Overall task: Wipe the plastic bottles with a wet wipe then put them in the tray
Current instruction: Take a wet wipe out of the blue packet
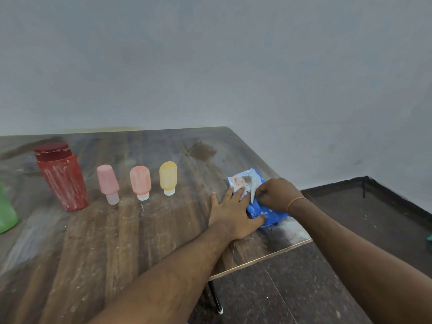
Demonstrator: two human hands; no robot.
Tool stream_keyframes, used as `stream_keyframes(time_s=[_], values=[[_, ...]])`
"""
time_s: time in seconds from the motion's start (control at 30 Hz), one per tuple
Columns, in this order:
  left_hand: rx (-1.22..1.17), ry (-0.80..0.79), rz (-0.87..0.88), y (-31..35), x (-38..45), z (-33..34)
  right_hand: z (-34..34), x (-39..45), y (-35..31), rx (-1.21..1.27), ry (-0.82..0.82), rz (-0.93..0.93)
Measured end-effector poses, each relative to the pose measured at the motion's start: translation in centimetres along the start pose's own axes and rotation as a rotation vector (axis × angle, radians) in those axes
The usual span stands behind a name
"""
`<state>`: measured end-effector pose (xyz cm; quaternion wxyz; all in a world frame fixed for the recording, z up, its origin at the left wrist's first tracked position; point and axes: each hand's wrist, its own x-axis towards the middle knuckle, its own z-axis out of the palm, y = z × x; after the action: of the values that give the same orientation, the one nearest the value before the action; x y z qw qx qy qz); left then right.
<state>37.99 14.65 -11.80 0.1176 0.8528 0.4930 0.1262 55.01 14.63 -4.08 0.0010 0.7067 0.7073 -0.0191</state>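
Note:
A row of dusty plastic bottles stands on the wooden table [93, 242]: a big red bottle [62, 177], a pink one [108, 183], a salmon one [140, 182] and a yellow one [168, 177], the three small ones standing on their caps. A blue wet-wipe pack [261, 212] lies near the table's right edge. My left hand [233, 212] lies flat with straight fingers pressing on the pack. My right hand [278, 194] pinches the pack's white flap [253, 191] between curled fingers. No tray is in view.
A green plastic object [7, 211] shows at the left edge of the frame. The table's right edge [264, 259] runs close under the pack, with dark floor [304, 288] beyond. A grey wall stands behind the table.

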Motion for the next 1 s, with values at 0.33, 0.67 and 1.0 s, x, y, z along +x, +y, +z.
stream_keyframes(time_s=[0.33,0.67,1.0], values=[[-0.012,0.005,-0.028,0.4,-0.4,-0.3,0.4,-1.6,1.4,0.404,0.094,0.065],[0.007,-0.028,-0.039,0.5,-0.3,-0.6,-1.8,-4.7,3.5,0.997,-0.053,0.091],[-0.006,0.021,-0.004,0.4,-0.7,-0.5,-3.9,-8.7,2.0,1.193,-0.048,-0.02]])
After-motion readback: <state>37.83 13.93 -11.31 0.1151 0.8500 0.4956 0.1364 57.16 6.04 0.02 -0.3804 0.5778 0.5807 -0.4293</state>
